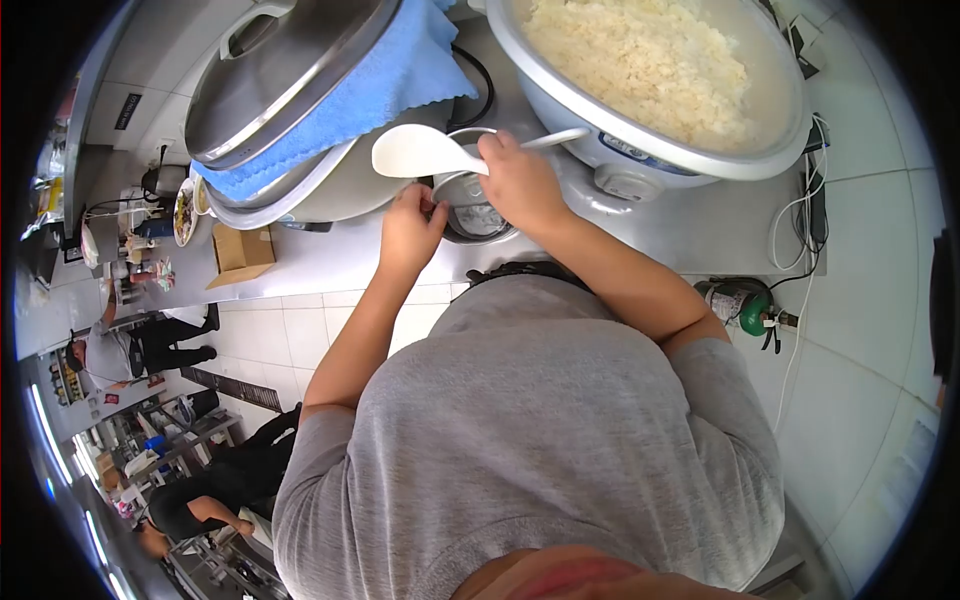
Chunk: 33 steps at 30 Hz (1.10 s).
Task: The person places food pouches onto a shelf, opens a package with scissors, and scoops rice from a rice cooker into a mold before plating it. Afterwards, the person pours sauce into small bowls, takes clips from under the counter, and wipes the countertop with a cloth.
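My right hand (522,182) is closed round the handle of a white serving spoon (420,150). The spoon's broad oval bowl points left, and its handle end sticks out to the right. Below it on the steel counter stands a round metal container (478,222) with something pale or shiny inside that I cannot make out. At the container's left rim, my left hand (408,228) has its fingers curled onto the edge. Another metal rim shows partly behind the spoon. To the upper right, a large open rice cooker (655,165) is full of cooked white rice (640,65).
At left stands a second large cooker with a metal lid (300,80) and a blue cloth (400,80) under the lid. A cardboard box (240,252) sits on the steel counter (690,230). White cables (805,205) hang at right. Two people are at work in the background left.
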Each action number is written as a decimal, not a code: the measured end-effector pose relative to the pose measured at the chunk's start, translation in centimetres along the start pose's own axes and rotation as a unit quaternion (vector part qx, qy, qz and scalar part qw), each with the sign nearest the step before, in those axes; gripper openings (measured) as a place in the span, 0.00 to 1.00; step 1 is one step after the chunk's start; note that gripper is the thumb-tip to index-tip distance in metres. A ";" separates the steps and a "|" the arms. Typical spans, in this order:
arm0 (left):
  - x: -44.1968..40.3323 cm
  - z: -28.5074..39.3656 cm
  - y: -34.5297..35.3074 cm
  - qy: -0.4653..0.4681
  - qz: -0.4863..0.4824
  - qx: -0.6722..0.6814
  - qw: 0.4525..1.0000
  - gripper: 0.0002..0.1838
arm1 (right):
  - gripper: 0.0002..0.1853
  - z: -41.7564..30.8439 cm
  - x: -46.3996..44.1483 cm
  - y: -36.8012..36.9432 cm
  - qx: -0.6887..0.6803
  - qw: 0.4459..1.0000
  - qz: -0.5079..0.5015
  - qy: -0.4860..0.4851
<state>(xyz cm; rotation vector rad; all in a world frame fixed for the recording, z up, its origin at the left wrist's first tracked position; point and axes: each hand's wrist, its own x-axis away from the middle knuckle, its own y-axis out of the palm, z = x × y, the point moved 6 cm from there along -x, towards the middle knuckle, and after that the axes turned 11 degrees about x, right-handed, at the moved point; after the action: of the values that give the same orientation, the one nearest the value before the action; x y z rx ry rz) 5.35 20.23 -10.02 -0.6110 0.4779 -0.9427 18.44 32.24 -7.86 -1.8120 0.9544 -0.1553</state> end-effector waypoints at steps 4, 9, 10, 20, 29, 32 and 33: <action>-1.7 -0.6 -0.1 0.027 -0.010 -0.100 0.995 0.09 | 0.10 -0.5 -0.2 -0.5 0.010 0.999 0.047 0.008; -2.7 -0.8 -0.2 0.093 -0.025 -0.129 0.987 0.12 | 0.11 0.4 -0.3 -1.4 -0.026 0.995 0.097 0.012; -2.5 -0.4 0.1 0.148 -0.032 -0.149 0.977 0.12 | 0.11 0.5 0.1 -1.5 -0.041 0.993 0.107 0.009; -4.3 -0.9 5.4 0.113 -0.025 -0.274 0.955 0.19 | 0.09 0.9 0.0 -2.7 -0.089 0.982 0.167 0.030; -3.6 -0.8 4.7 0.149 -0.006 -0.258 0.955 0.09 | 0.09 1.3 -0.7 -2.6 -0.099 0.973 0.202 0.046; -3.7 -0.8 5.3 0.164 -0.045 -0.236 0.957 0.11 | 0.09 1.7 -1.1 -2.2 -0.108 0.971 0.203 0.063; -3.8 -1.3 6.0 0.183 -0.061 -0.237 0.952 0.12 | 0.09 1.8 -1.2 -2.0 -0.110 0.970 0.204 0.068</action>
<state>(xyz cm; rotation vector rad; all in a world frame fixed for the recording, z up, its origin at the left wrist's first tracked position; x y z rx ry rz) 6.21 25.77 -14.50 -0.9103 1.0261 -1.0718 19.64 34.66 -6.64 -1.7765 1.4693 0.0881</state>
